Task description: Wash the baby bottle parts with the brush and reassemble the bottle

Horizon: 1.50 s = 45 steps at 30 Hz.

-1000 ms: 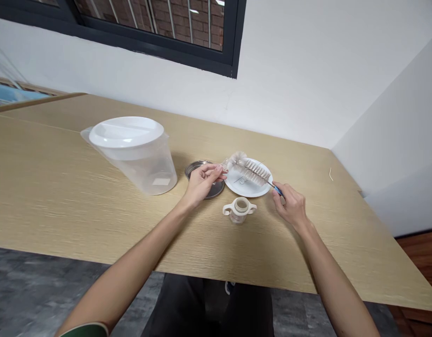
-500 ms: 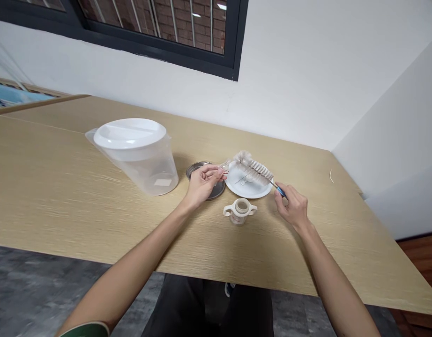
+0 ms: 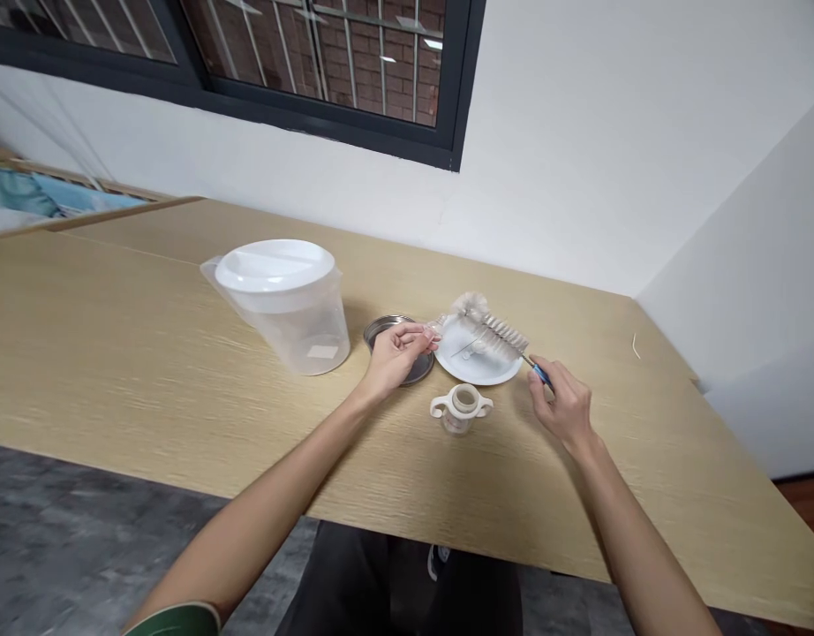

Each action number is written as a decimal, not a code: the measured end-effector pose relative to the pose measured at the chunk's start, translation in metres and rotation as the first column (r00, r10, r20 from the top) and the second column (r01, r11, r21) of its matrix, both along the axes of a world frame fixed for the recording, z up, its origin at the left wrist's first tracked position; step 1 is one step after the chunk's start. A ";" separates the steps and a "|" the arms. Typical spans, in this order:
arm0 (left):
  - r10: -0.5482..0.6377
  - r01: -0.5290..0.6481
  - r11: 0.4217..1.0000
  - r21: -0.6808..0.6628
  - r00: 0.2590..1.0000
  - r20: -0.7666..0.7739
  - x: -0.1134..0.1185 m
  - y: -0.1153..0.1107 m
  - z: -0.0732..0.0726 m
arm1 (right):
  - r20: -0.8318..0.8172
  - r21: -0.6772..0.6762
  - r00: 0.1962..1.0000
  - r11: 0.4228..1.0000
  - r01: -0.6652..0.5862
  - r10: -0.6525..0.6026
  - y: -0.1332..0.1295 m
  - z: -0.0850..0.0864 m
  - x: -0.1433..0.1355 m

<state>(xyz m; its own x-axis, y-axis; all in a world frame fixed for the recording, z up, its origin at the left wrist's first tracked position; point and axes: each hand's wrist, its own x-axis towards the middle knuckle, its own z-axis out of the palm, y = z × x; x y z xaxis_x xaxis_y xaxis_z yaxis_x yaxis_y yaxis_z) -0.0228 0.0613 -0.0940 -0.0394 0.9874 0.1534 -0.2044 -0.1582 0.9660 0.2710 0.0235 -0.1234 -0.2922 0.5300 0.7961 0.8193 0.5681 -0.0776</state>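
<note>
Between its fingertips my left hand [image 3: 402, 353] pinches a small clear bottle nipple [image 3: 437, 325], above the round metal tray [image 3: 420, 371]. My right hand [image 3: 561, 399] grips the blue handle of a bristle brush [image 3: 496, 334], whose pale bristles point left over a white plate [image 3: 486, 375]. Some small clear pieces and a thin stick lie on that plate, partly hidden by the brush. Nearer to me, a small clear bottle with a two-handled cream ring [image 3: 464, 402] stands upright and open at the top.
A translucent pitcher with a white lid [image 3: 288, 309] stands left of the metal tray. A thin white strip [image 3: 636, 345] lies at the right of the wooden table [image 3: 182, 371]. Behind the table are a white wall and a barred window.
The camera view has shifted, so everything appears slightly lower and further right. Both hands keep their holds, and the brush remains over the plate.
</note>
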 end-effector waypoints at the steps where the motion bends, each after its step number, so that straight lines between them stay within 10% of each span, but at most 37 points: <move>1: 0.003 -0.003 1.000 -0.003 1.000 0.002 0.000 0.000 0.000 | 0.014 0.003 1.000 1.000 -0.013 0.013 -0.001 0.000 -0.001; 45: 0.030 -0.032 0.996 0.080 0.999 0.023 -0.004 0.003 -0.006 | 0.020 -0.027 0.999 0.999 0.030 -0.029 0.007 -0.007 0.006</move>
